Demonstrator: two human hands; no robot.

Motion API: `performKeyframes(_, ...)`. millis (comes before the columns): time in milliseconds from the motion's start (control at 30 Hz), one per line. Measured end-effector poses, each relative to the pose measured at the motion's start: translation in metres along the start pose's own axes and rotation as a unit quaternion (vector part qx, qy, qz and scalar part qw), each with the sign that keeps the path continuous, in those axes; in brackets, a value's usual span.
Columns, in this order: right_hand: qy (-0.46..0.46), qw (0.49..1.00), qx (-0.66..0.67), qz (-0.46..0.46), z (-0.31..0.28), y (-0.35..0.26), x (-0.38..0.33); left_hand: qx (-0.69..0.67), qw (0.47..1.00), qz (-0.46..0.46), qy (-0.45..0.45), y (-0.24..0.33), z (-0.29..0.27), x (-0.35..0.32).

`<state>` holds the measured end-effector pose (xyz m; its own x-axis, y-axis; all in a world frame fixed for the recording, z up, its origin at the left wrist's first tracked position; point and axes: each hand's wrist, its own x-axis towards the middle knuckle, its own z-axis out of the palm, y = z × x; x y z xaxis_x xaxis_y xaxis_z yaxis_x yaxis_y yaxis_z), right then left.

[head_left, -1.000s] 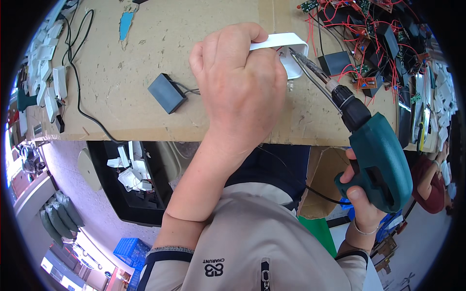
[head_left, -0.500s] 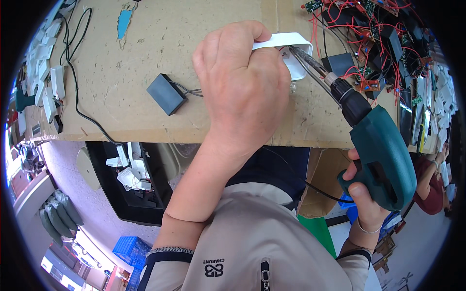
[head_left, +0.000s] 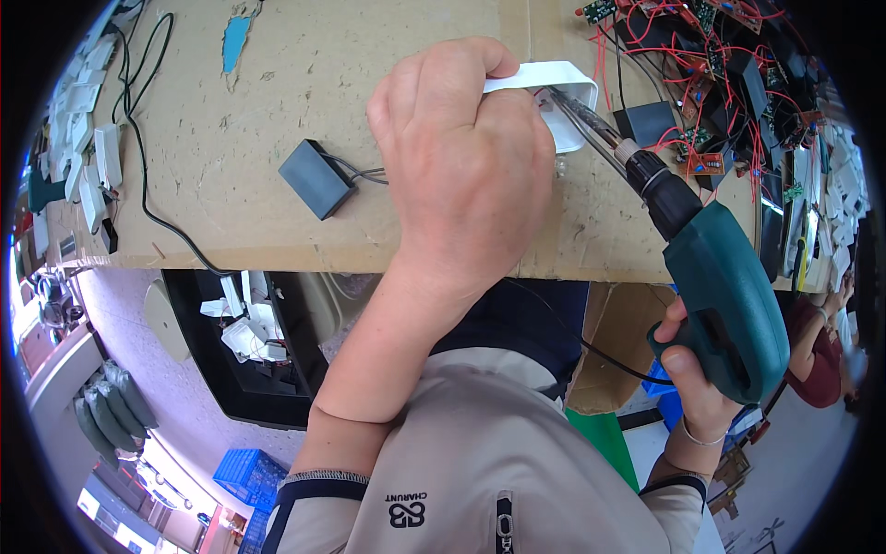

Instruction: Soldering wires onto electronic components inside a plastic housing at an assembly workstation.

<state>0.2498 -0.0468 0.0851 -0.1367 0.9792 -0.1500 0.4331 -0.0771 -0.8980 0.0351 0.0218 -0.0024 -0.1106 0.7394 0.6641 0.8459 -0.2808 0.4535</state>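
My left hand (head_left: 466, 157) is closed round a white plastic housing (head_left: 577, 88), held on edge above the cardboard-covered bench. Its open side faces right. My right hand (head_left: 697, 379) grips the handle of a green soldering gun (head_left: 724, 286), which slants up and left. The gun's dark tip and a thin metal tube beside it reach inside the housing. What the tip touches there is too small to make out, and my left fingertips are partly hidden. Left of my left hand lies a dark grey box (head_left: 317, 180); two dark wires run from it under that hand.
Circuit boards with red wires and black boxes (head_left: 711, 83) are heaped at the back right. White housings (head_left: 90, 157) line the bench's left side, near a black cable (head_left: 148, 198). Below the edge stands a black bin (head_left: 249, 397) holding white parts. Another person's arm (head_left: 812, 346) shows far right.
Almost nothing differs. The soldering gun and the white housing have shifted very slightly, with both hands keeping their hold.
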Motion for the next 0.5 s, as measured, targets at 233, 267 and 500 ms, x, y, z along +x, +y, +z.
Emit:
performKeyframes(233,0.005,1.0,0.018,0.018,0.0,0.0,0.0,0.0,1.0,-0.007,-0.005,0.001,-0.001,0.0)
performKeyframes(267,0.005,1.0,0.018,0.018,0.001,-0.001,-0.001,-0.002,1.0,-0.005,-0.004,0.001,0.0,0.0)
performKeyframes(500,-0.066,0.99,-0.101,-0.079,-0.009,0.0,0.012,-0.001,1.0,-0.007,-0.002,0.001,-0.001,0.001)
